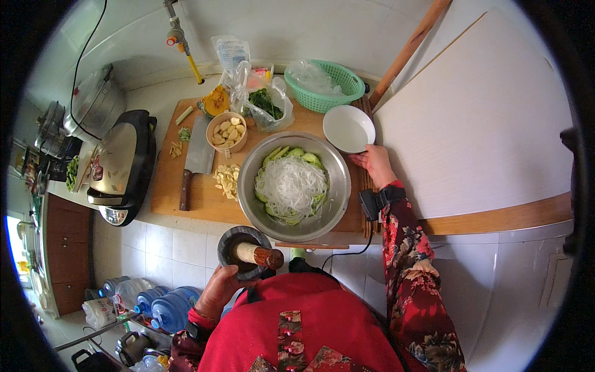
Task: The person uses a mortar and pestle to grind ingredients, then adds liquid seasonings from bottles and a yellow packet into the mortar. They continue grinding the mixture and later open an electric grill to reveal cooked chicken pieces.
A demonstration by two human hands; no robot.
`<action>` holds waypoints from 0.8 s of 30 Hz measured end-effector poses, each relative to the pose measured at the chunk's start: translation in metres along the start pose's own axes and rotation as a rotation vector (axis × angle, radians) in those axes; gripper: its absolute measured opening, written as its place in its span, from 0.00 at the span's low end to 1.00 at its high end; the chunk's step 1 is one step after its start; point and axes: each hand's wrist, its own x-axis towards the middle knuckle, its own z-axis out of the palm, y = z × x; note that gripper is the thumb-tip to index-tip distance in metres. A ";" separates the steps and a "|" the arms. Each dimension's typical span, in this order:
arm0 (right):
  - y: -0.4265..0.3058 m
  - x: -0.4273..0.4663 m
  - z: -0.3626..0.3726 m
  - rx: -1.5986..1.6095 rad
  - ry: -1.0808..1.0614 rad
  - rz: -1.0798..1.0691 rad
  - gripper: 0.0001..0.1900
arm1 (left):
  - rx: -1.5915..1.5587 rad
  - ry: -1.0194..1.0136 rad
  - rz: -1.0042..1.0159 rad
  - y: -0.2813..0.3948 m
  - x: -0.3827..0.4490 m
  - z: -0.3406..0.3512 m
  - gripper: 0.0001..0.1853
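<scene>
My left hand (224,287) holds a dark stone mortar (228,246) near my body; a pestle (251,255) with a brown end leans inside. My right hand (375,163) grips the lower rim of a white bowl (348,128) at the right of the wooden cutting board (162,186). A large steel basin (343,204) holds white noodles (293,186) over green slices (312,159). To its left lie chopped garlic (228,180), a cleaver (200,149) and a cup of garlic cloves (229,132).
Behind the basin are a pumpkin piece (216,101), a plastic bag of leafy greens (266,104) and a green basket (320,100). An electric griddle (122,158) stands at the left. Water jugs (174,309) are on the floor.
</scene>
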 end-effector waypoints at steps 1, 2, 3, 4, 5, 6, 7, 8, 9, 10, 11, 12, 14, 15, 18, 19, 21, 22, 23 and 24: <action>0.001 0.001 -0.003 0.008 0.015 -0.008 0.19 | 0.003 -0.001 0.008 0.000 0.001 0.002 0.32; 0.003 0.002 -0.006 0.016 0.032 -0.015 0.20 | 0.024 -0.016 0.009 0.000 0.003 0.003 0.33; 0.006 -0.001 -0.004 0.044 0.051 -0.029 0.19 | 0.039 -0.021 0.009 0.000 0.005 0.003 0.34; 0.006 -0.007 0.000 0.071 0.069 -0.040 0.19 | 0.055 -0.023 0.009 0.000 0.005 0.002 0.35; 0.007 -0.014 0.004 0.099 0.089 -0.051 0.19 | 0.057 -0.017 -0.013 -0.002 0.006 -0.002 0.34; 0.010 -0.022 0.007 -0.004 0.175 -0.054 0.21 | 0.063 -0.003 -0.013 -0.002 0.006 -0.001 0.33; 0.017 -0.028 0.004 -0.207 0.141 -0.061 0.22 | 0.071 0.010 -0.014 -0.003 0.005 -0.001 0.33; 0.024 -0.035 0.000 -0.409 0.106 -0.069 0.22 | 0.049 0.003 -0.022 -0.004 0.005 -0.005 0.32; 0.023 -0.050 0.006 -0.616 0.066 -0.080 0.23 | 0.023 -0.003 -0.025 -0.006 0.007 -0.010 0.31; 0.026 -0.069 0.014 -0.783 0.047 -0.061 0.26 | -0.004 -0.009 -0.028 -0.007 0.007 -0.014 0.31; 0.026 -0.094 0.028 -0.766 -0.040 -0.098 0.23 | 0.000 -0.002 -0.033 -0.006 0.006 -0.014 0.31; 0.039 -0.101 0.020 -0.745 -0.114 -0.094 0.20 | 0.011 -0.009 -0.046 -0.002 0.008 -0.011 0.31; 0.046 -0.103 0.017 -0.700 -0.190 -0.084 0.17 | 0.022 -0.028 -0.050 -0.001 0.011 -0.011 0.32; 0.044 -0.106 0.019 -0.674 -0.189 -0.073 0.16 | 0.025 -0.041 -0.047 -0.001 0.012 -0.015 0.32; 0.035 -0.108 0.020 -0.652 -0.147 -0.012 0.13 | 0.036 -0.067 -0.056 -0.001 0.017 -0.022 0.33; 0.033 -0.107 0.018 -0.654 -0.128 0.014 0.13 | 0.040 -0.074 -0.062 -0.001 0.018 -0.023 0.33; 0.032 -0.099 0.008 -0.752 -0.094 -0.004 0.13 | 0.047 -0.086 -0.066 0.002 0.020 -0.023 0.33; 0.033 -0.095 0.003 -0.804 -0.081 -0.010 0.14 | 0.047 -0.088 -0.068 0.002 0.020 -0.023 0.33; 0.034 -0.090 -0.002 -0.979 -0.041 -0.082 0.15 | 0.057 -0.078 -0.071 0.002 0.020 -0.024 0.33; 0.033 -0.086 -0.007 -1.152 -0.001 -0.158 0.16 | 0.069 -0.066 -0.072 0.001 0.021 -0.023 0.33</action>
